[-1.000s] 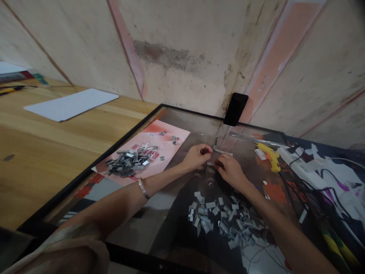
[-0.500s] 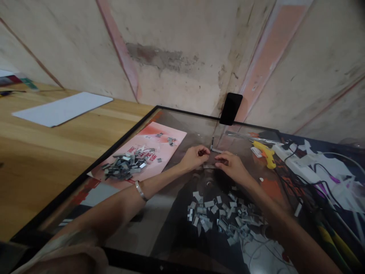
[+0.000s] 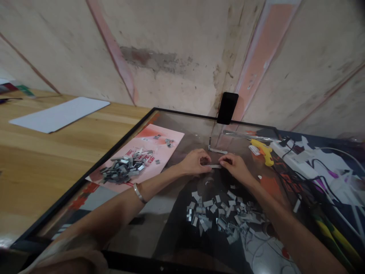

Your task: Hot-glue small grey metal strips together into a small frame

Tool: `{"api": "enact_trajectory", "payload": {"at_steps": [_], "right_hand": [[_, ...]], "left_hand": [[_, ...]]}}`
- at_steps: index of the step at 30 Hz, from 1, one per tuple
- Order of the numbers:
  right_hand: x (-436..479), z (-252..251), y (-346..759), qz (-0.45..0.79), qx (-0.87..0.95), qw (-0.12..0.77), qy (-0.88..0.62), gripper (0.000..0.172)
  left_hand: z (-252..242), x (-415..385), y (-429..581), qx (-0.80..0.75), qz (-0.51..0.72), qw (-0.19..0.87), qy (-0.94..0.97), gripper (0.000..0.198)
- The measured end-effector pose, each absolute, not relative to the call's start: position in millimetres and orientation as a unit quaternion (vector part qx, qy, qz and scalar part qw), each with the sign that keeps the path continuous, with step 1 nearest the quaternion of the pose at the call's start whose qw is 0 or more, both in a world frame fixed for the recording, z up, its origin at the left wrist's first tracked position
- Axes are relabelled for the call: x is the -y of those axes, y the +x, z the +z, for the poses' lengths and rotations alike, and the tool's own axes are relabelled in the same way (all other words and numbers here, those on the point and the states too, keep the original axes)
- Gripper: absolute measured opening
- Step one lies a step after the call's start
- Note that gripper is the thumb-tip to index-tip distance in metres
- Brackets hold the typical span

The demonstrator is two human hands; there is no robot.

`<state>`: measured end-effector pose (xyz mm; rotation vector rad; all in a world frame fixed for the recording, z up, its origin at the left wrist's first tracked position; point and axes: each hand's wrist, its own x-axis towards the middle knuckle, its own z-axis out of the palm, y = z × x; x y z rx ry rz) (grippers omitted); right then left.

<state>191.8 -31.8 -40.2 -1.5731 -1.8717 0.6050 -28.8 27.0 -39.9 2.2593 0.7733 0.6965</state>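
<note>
One thin pale strip (image 3: 215, 166) sits between left hand (image 3: 196, 161) and right hand (image 3: 236, 168), just nearer the body than an L-shaped piece (image 3: 219, 151). Fingers of both hands curl at its ends; pinching or merely touching, cannot tell. Metal pieces (image 3: 205, 222) scatter below; a heap (image 3: 122, 167) rests on pink sheet (image 3: 165, 153).

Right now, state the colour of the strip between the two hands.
The strip is pale grey, best seen in the head view.
</note>
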Motion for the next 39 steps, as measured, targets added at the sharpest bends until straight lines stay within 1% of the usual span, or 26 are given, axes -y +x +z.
{"api": "enact_trajectory", "payload": {"at_steps": [6,11,17,20,24,33,39], "right_hand": [[34,-38,188,0.226,0.732,0.266,-0.585,0.026],[35,-33,186,0.22,0.742,0.246,-0.584,0.023],[36,-33,184,0.201,0.745,0.253,-0.584,0.012],[36,-34,184,0.19,0.746,0.26,-0.583,0.01],[35,-36,184,0.175,0.744,0.268,-0.587,0.008],[36,-35,180,0.168,0.731,0.279,-0.6,0.009],[33,-40,189,0.195,0.732,0.284,-0.588,0.019]], "left_hand": [[-38,-31,-32,-0.26,0.248,0.302,0.883,0.027],[-39,-31,-33,-0.247,0.233,0.305,0.89,0.03],[-38,-29,-32,-0.255,0.245,0.324,0.878,0.032],[-36,-27,-31,-0.266,0.249,0.338,0.868,0.032],[-36,-27,-31,-0.28,0.258,0.329,0.865,0.033],[-42,-29,-30,-0.287,0.28,0.309,0.863,0.029],[-45,-30,-30,-0.3,0.278,0.306,0.86,0.026]]}}
